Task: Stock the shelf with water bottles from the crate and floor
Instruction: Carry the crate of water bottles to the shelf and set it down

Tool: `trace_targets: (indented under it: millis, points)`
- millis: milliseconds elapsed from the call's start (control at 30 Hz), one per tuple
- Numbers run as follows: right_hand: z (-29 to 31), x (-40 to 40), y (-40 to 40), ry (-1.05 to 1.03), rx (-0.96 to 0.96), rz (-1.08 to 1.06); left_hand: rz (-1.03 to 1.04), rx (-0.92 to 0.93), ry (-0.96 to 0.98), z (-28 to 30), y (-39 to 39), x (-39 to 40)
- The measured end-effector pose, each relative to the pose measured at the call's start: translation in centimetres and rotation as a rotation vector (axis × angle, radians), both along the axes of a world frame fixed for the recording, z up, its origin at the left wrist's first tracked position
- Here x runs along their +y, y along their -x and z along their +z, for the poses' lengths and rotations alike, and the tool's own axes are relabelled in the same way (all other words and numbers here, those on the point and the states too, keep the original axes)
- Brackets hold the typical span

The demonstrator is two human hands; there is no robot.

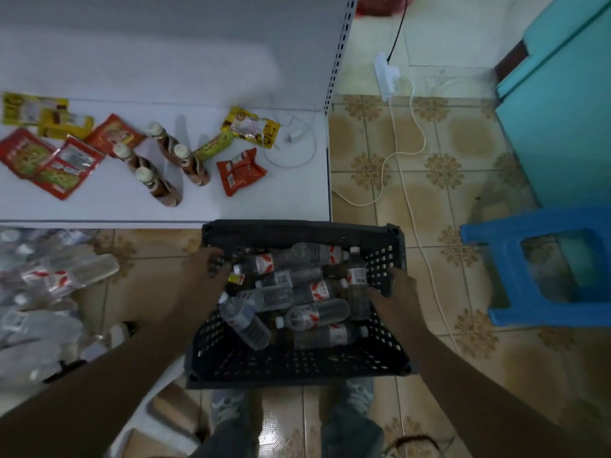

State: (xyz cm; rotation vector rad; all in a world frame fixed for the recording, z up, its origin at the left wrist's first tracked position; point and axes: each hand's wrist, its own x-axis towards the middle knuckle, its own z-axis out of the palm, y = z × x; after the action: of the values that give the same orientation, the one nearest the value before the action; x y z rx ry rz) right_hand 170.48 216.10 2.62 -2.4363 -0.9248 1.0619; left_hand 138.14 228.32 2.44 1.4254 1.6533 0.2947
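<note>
A black perforated crate (297, 361) sits on the tiled floor (413, 200) just in front of the white shelf (165, 206), its long axis running away from the person toward the shelf edge. Inside lie clear water bottles (310, 315) with red-and-white labels, piled at mixed angles, most lying sideways across the crate, one (357, 279) pointing its white cap toward the shelf. The left hand (201, 279) grips the crate's left wall, fingers curled over the rim. The right hand (396, 292) grips the right wall, fingers hooked round it. More water bottles (59, 276) lie heaped on the floor left of the crate.
</note>
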Motion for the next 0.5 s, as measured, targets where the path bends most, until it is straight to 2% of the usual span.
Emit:
trace_targets:
  millis: [33,67,133,233,300,367,500]
  points:
    - [2.6,0.7,1.7,-0.01,0.053,0.008,-0.001,0.019,-0.034,5.4,-1.5,-0.7]
    - [4.7,1.2,3.4,-0.011,0.113,0.008,-0.025,-0.007,-0.092,7.9,-1.7,-1.1]
    - [9.9,2.0,6.7,0.005,0.189,0.023,-0.034,0.013,0.009,11.3,-0.9,-1.6]
    - [17.5,2.4,10.8,-0.007,0.179,0.196,-0.27,0.019,-0.015,17.4,0.8,-2.5]
    - [21.8,2.8,12.8,-0.015,0.202,0.261,-0.314,-0.009,-0.029,22.2,2.3,-2.8]
    - [26.5,3.4,14.2,-0.019,0.211,0.281,-0.283,0.107,-0.013,26.8,3.9,-2.9]
    - [34.4,4.3,16.2,-0.09,0.221,0.333,-0.167,0.073,0.009,33.8,6.4,-2.9]
